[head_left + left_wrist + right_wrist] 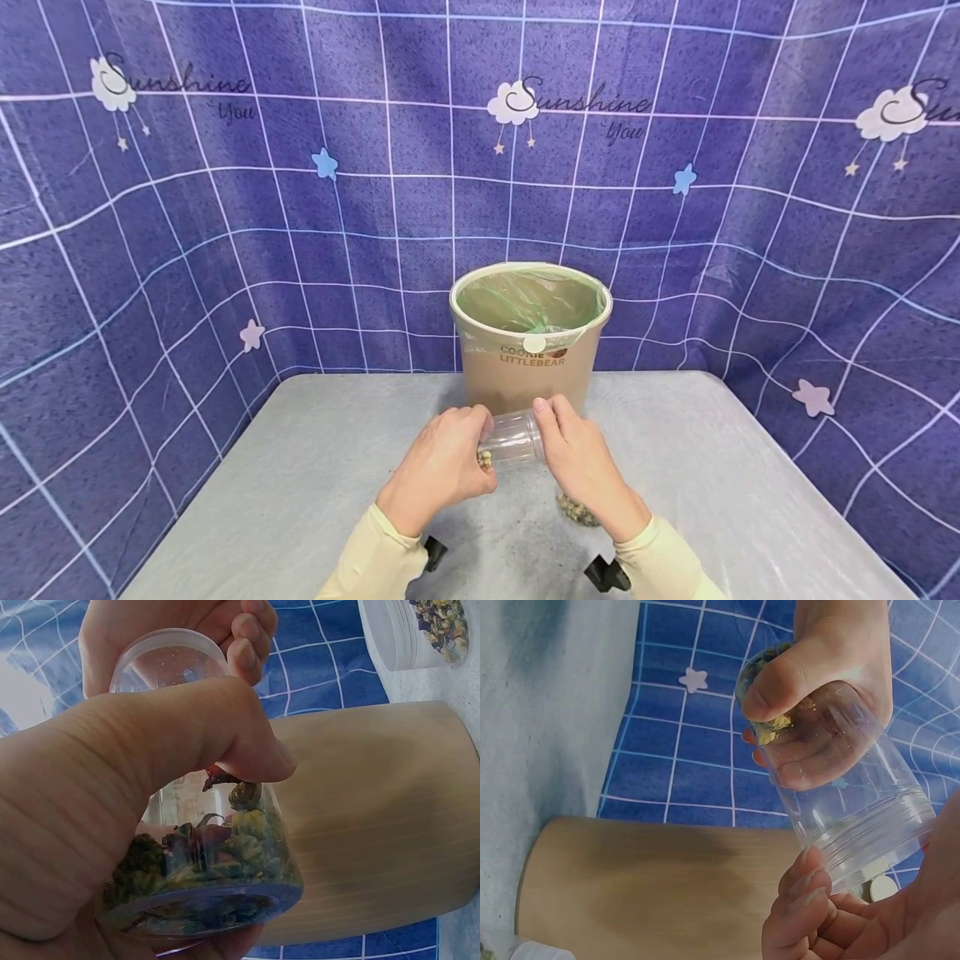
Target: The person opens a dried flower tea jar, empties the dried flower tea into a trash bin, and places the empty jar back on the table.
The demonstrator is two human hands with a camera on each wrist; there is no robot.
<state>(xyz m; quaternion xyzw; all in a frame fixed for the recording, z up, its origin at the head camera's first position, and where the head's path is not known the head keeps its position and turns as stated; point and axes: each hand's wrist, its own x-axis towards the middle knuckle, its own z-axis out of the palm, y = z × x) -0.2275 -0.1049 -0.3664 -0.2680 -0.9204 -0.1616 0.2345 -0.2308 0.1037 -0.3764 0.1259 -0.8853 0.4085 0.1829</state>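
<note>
A clear plastic jar (pixel 513 437) is held tilted above the table, in front of the bin. My left hand (pixel 442 458) grips it around the bottom end, thumb across the side. Dried flowers and leaves (pixel 240 851), yellow, green and dark red, lie at that end in the left wrist view. At the other end, my right hand (pixel 588 462) holds the clear ridged lid end (pixel 877 840), its fingers curled at the rim. A second clear jar (pixel 442 626) with similar dried flowers is on the table, partly hidden below my right forearm in the head view.
A beige bin (pixel 525 379) with a green liner bag (pixel 525 300) stands just beyond my hands at the table's back. Purple grid-patterned cloth (pixel 405 200) surrounds the back and sides of the grey table (pixel 300 467). Small dark specks dot the table near me.
</note>
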